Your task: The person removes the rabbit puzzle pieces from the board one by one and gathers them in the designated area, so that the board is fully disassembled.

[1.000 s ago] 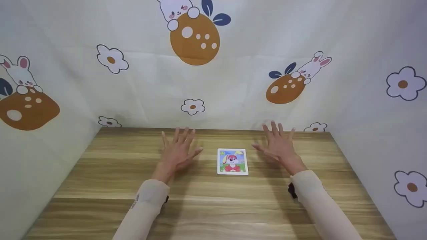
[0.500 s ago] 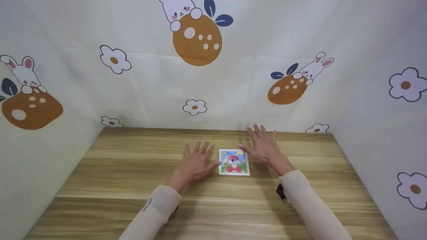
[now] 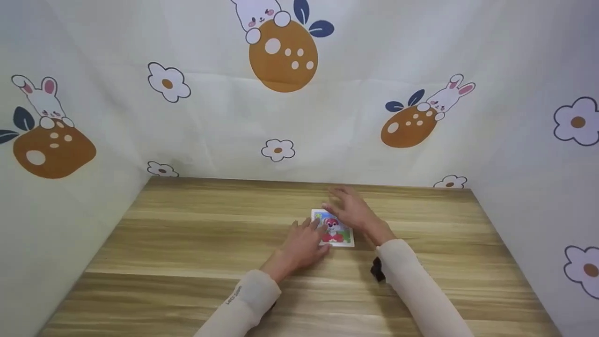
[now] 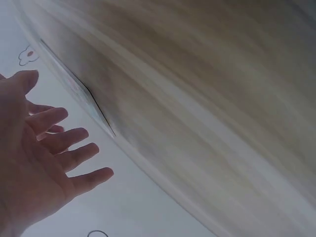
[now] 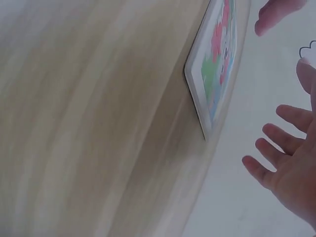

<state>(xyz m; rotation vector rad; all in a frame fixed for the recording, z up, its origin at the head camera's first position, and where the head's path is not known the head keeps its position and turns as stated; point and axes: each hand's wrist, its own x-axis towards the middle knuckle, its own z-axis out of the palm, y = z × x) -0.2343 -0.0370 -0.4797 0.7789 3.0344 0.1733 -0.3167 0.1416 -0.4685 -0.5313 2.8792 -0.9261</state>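
Note:
A small flat picture board (image 3: 339, 236) lies on the wooden table, showing a red-and-white cartoon animal inside a white border. My left hand (image 3: 302, 245) hovers at its left side, fingers spread and partly covering that edge. Over the upper right corner is my right hand (image 3: 353, 213), its fingers loosely bent. In the left wrist view, the left hand (image 4: 34, 158) stands apart from the board (image 4: 81, 91), palm and relaxed fingers visible. The right wrist view has the right hand (image 5: 296, 163) clear of the board (image 5: 215, 69), holding nothing.
The wooden table (image 3: 187, 243) spreads around the board on all sides. Pale cloth walls (image 3: 210, 117) printed with rabbits, oranges and flowers rise at the back, left and right. A dark object (image 3: 378, 270) sits beneath the right sleeve.
Both hands have come inward from either side to the board, the left moving right and nearer, the right moving left. The board stays in place on the table; the view has shifted slightly.

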